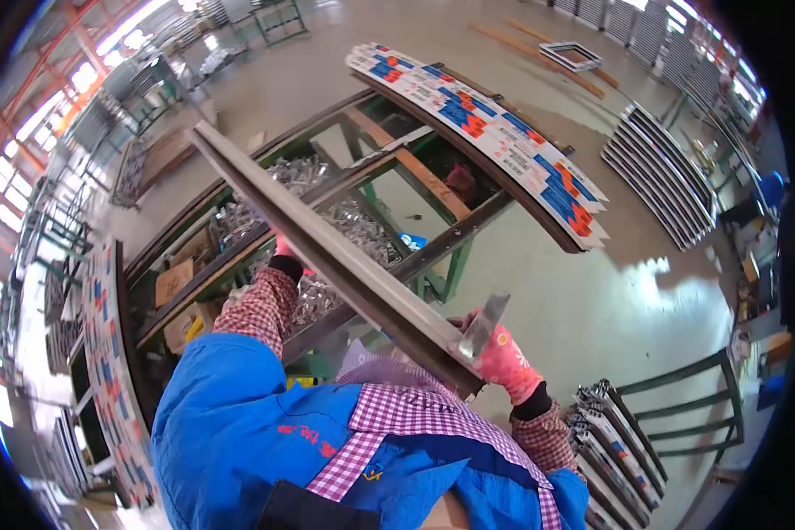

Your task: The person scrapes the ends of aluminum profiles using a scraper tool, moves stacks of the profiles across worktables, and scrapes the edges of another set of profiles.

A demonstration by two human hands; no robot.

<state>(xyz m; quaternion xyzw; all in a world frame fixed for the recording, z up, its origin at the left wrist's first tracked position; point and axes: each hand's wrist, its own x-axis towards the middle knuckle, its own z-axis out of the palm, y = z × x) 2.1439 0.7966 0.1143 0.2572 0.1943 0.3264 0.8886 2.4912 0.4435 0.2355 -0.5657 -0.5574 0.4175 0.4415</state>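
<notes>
A long grey metal profile (327, 252) runs slantwise in front of me, from the upper left down to near my chest. My left hand (288, 253), in a pink glove, grips its far side edge; the profile hides most of the fingers. At the near end is my right hand (506, 364), in a pink flowered glove, closed around a short flat metal piece (486, 323). That piece stands upright against the profile's end; its exact kind I cannot make out.
Below the profile stands a dark-framed bench (428, 252) with trays of small shiny metal parts (358, 231). Labelled profiles (490, 132) lie across its far end. Stacked frames (658, 177) rest on the floor at right, with more profiles (614, 450) and a green rack (689, 406) nearer me.
</notes>
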